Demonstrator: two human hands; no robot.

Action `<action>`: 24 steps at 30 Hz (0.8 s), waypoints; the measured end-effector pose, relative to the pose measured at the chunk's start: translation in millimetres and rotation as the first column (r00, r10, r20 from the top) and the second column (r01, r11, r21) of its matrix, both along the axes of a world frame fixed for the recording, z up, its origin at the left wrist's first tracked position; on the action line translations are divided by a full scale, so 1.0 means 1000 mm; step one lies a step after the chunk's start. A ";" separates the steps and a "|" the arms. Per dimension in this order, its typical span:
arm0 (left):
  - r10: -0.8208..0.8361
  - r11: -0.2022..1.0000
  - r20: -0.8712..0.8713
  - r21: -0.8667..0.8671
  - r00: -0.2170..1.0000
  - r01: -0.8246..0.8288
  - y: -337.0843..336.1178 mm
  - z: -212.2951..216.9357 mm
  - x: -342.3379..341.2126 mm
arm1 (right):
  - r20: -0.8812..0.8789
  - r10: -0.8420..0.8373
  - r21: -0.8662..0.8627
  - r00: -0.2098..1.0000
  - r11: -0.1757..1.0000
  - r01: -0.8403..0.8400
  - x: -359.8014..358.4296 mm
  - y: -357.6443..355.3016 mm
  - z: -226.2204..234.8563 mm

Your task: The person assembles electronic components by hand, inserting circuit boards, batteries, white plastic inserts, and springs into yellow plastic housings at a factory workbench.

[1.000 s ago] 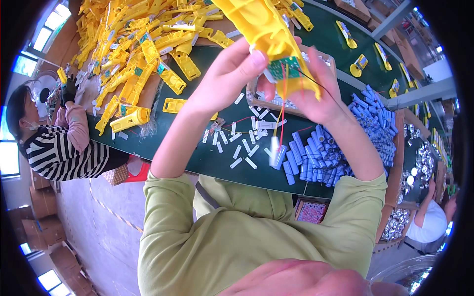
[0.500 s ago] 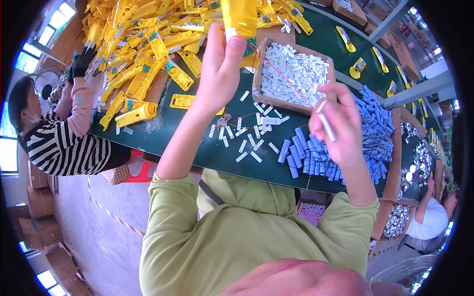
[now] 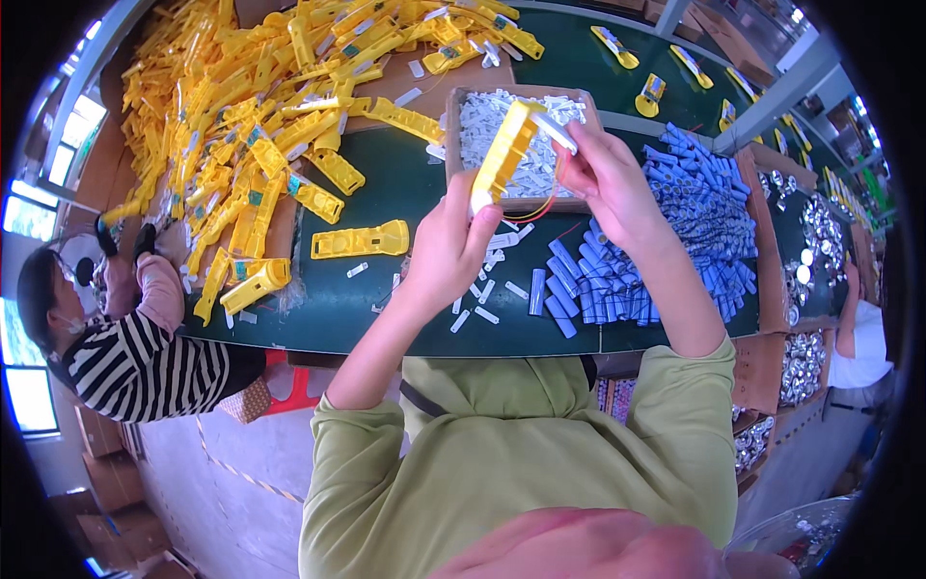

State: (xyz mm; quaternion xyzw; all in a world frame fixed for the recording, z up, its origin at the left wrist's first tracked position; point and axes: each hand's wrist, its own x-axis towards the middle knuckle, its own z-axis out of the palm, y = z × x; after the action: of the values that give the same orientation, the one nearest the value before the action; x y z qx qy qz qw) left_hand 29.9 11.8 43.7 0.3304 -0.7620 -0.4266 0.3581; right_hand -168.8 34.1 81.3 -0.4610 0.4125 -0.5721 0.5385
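Observation:
My left hand [image 3: 451,241] grips the lower end of a yellow plastic housing [image 3: 503,154], which stands tilted with its ribbed hollow side facing right. My right hand [image 3: 612,188] pinches a slim white plastic strip [image 3: 554,133] against the upper end of that housing. Red and yellow wires [image 3: 552,200] hang between the two hands. Behind them is a cardboard box [image 3: 526,206] full of small white plastic pieces. Another yellow housing [image 3: 360,240] lies on the green table left of my left hand. Loose white pieces [image 3: 486,291] are scattered beneath my hands.
A large heap of yellow housings [image 3: 222,116] covers the left back. Blue wrapped cylinders [image 3: 675,251] are piled at right, beside a cardboard divider [image 3: 762,232]. Yellow parts [image 3: 651,95] lie on a green surface beyond a metal rail. A co-worker in stripes [image 3: 145,347] sits left.
My left hand has come down and nearer with the yellow housing. My right hand has moved up and left, bringing the white strip to the housing's upper end. The view has shifted slightly.

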 end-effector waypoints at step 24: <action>-0.364 0.653 -0.413 0.526 0.835 0.545 0.025 -0.004 0.002 | -0.216 -0.196 -0.298 0.956 0.946 0.127 -0.008 0.025 -0.043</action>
State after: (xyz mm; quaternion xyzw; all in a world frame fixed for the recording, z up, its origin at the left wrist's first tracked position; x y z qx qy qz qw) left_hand 31.5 37.2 39.6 0.1646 -0.5780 -0.7715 0.2087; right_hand -176.8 59.6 38.1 -0.5637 0.4265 -0.6065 0.3640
